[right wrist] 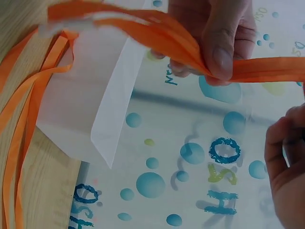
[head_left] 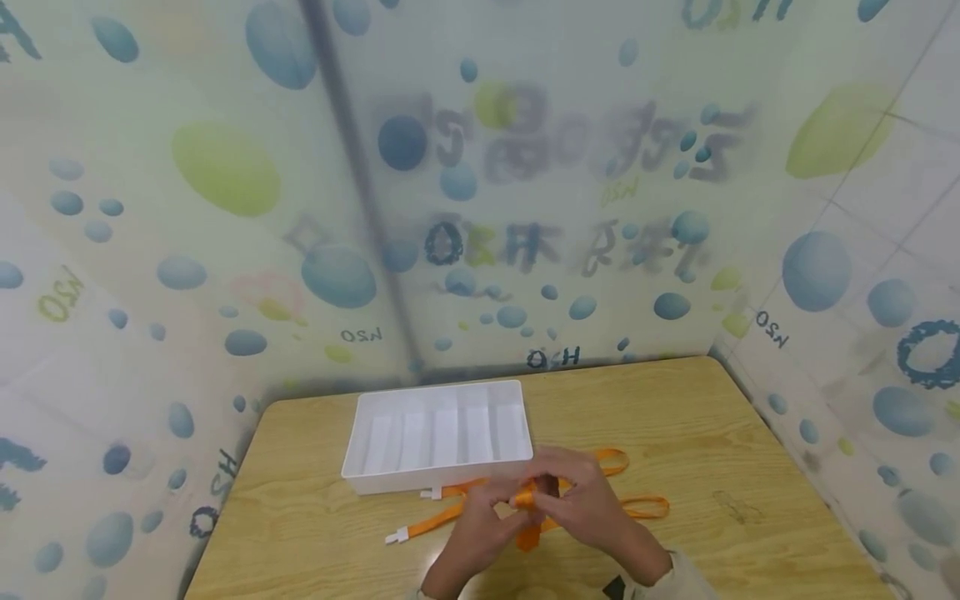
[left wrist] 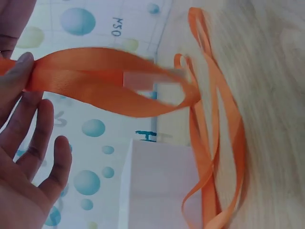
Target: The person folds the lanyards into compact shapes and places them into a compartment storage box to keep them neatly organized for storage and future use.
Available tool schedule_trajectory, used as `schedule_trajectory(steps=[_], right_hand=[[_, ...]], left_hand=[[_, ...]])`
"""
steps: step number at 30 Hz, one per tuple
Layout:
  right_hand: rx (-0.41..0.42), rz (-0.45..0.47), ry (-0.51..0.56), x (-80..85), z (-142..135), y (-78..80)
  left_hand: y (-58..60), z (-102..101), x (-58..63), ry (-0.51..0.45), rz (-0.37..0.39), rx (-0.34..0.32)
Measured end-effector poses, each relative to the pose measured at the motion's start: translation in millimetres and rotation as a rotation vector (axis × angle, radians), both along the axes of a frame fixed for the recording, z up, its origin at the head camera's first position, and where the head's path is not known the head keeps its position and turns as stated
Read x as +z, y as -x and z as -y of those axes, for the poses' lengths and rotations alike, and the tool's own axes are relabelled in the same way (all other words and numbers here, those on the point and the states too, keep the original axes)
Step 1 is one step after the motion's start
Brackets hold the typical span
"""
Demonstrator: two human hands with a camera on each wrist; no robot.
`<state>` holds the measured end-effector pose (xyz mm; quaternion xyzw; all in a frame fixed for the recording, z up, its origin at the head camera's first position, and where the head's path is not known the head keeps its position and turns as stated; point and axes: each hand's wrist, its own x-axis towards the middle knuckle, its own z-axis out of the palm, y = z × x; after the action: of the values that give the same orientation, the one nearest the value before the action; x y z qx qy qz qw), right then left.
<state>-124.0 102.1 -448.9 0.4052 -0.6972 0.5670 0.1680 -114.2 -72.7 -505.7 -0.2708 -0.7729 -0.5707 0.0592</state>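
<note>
Left hand pinches orange strap; right hand grips it farther along, presumably keeping the length between them straight.

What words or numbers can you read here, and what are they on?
"H2O", showing backwards: on the wall, several times.
Big grey letters on the wall: too blurred to read.
Orange straps: no writing that I can see.
White tray: none that I can see.
</note>
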Motion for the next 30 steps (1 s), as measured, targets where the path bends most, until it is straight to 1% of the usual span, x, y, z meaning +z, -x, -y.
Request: schedule_trajectory(steps=[2,3,4,5,7,10,13,15,19,21,22,26,30], right_hand=[[0.007,-0.014,-0.004,-1.4,-1,0.6],[0.013,-0.012,-0.011,-2.5,-2,0.9],[0.02,-0.011,-0.02,-3.5,-3,1.0],[0.031,0.002,-0.034,-4.1,-3,0.5],[0.056,0.037,-0.066,-5.0,-5,-1.1],[0.113,0.073,-0.099,-7.4,-7,-2.0],[0.151,0.103,-0.122,-10.2,-8,-2.4],[0.149,0.117,-0.143,-11.9,-10,-2.9],[0.128,0.17,-0.186,-17.9,-10,-5.3],[0.111,0.166,-0.202,-22.0,-10,-6.2],[0.103,0.168,-0.205,-23.9,-9,-6.7],[0.056,0.118,-0.225,-30.8,-8,-7.1],[0.004,0.133,-0.251,-35.6,-8,-8.8]], left_hand=[[0.8,1,2.9,0.056,-0.053,0.052],[1.4,1,4.8,0.088,-0.067,0.078],[3.5,3,2.8,0.115,-0.09,0.095],[3.9,3,5.1,0.133,-0.108,0.12],[5.6,5,8.4,0.142,-0.138,0.139],[8.8,8,12.4,0.124,-0.206,0.153],[12.4,11,16.3,0.119,-0.234,0.176],[14.5,12,19.1,0.111,-0.216,0.192],[15.8,16,26.1,0.075,-0.123,0.217],[15.8,18,28.8,0.068,-0.087,0.226],[15.6,18,29.8,0.072,-0.077,0.231],[14.7,19,32.6,0.085,-0.069,0.238],[13.7,19,35.1,0.083,-0.055,0.239]])
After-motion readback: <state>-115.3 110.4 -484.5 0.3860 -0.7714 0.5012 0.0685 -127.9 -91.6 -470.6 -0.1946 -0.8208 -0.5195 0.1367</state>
